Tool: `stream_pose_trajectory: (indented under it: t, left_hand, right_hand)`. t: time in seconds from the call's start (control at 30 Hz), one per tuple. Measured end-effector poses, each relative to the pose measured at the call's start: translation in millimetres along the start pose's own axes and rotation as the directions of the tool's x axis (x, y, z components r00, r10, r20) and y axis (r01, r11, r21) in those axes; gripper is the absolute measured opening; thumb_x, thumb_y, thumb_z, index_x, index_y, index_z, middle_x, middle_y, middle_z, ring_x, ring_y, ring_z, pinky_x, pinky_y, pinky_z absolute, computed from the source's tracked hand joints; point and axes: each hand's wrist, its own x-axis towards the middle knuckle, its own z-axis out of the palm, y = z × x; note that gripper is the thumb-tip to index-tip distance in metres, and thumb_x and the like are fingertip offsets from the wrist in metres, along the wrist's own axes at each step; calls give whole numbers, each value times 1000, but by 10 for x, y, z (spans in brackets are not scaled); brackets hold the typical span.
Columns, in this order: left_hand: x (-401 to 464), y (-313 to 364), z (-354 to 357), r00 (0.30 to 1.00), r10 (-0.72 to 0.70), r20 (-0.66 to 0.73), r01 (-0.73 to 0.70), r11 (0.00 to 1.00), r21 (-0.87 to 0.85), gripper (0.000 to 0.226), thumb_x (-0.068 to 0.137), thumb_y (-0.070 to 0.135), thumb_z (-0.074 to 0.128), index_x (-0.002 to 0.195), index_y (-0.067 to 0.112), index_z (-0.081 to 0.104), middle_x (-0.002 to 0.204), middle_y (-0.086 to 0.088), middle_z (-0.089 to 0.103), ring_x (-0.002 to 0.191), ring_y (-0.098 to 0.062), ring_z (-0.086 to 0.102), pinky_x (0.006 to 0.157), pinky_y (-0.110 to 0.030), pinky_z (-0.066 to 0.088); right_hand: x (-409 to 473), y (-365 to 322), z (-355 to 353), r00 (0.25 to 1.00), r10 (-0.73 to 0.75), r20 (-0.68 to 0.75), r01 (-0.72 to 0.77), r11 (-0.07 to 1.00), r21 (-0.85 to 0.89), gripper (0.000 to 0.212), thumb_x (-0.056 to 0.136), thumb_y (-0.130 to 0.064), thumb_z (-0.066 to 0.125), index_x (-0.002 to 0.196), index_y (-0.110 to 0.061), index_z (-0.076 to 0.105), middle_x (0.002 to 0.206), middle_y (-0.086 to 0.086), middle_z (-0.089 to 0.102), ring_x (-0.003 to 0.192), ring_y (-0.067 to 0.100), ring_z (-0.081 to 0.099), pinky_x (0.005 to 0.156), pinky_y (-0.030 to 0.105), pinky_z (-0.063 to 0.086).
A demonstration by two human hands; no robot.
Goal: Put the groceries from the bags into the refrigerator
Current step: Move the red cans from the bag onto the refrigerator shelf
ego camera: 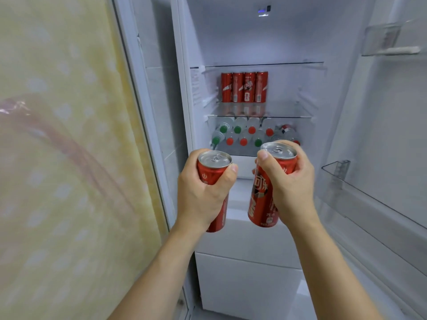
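Shelved: four cans (244, 87), bottles (251, 134) (bags unseen); pending: one red can (213, 172) gripped in my left hand (203, 192), another can (265, 195) in my right hand (291, 188).

A home kitchen: an open white refrigerator (254, 42) stocked with 4 cans (244, 87), beside a yellow dotted curtain (57, 135).

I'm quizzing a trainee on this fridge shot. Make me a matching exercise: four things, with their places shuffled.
Things:
1. left hand
2. right hand
3. row of four cans
4. water bottles

Places or states:
A. lying on the lower glass shelf
B. grips the can with the tilted label
C. standing on the middle glass shelf
D. grips the can nearer the yellow curtain

Pairs: 1-D, 2-B, 3-C, 4-A
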Motion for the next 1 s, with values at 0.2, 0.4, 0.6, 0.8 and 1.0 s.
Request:
stream_pose_trajectory:
  t: [0.2, 0.4, 0.6, 0.8, 1.0]
  left_hand:
    - [246, -248, 148, 999, -21, -50, 23, 999, 34, 30, 69, 48, 73, 90, 32, 59, 85, 23, 67, 76, -1, 65, 65, -8, 46]
    - [636, -577, 296, 998, -36, -49, 38, 998, 40, 32, 71, 46, 74, 93, 27, 61, 85, 21, 67, 76, -3, 65, 64, -8, 46]
    - [1099, -899, 389, 999, -35, -32, 36, 999, 23, 34, 72, 43, 76, 96, 23, 62, 87, 15, 68, 78, -5, 66, 65, -10, 47]
    - [1547, -1257, 406, 999, -38, -20, 39, 999, 31, 27, 74, 37, 75, 94, 25, 61, 84, 20, 67, 76, -2, 65, 64, -8, 47]
    - [1926, -1597, 545, 1000, -18, 21, 18, 1000, -2, 40, 71, 48, 74, 99, 22, 62, 88, 17, 68, 81, -5, 67, 66, -10, 48]
  right_hand:
    - [354, 370, 121, 998, 59, 31, -61, 997, 52, 36, 67, -51, 74, 95, -31, 63, 93, 6, 71, 86, 31, 70, 81, 55, 56]
    - [746, 660, 278, 998, 54, 32, -55, 997, 49, 33, 68, -51, 73, 93, -33, 63, 93, 3, 71, 87, 29, 70, 82, 55, 55]
    - [1176, 888, 526, 999, 32, 27, -34, 998, 52, 39, 69, -48, 74, 97, -23, 65, 91, -1, 70, 84, 25, 70, 81, 51, 57]
    - [1552, 1170, 845, 999, 34, 30, -35, 998, 43, 34, 68, -49, 73, 94, -29, 64, 91, -1, 72, 83, 22, 71, 80, 45, 58]
    - [1895, 1423, 1013, 999, 38, -34, -38, 999, 19, 34, 67, -52, 72, 93, -32, 64, 90, -3, 71, 83, 19, 70, 79, 41, 59]
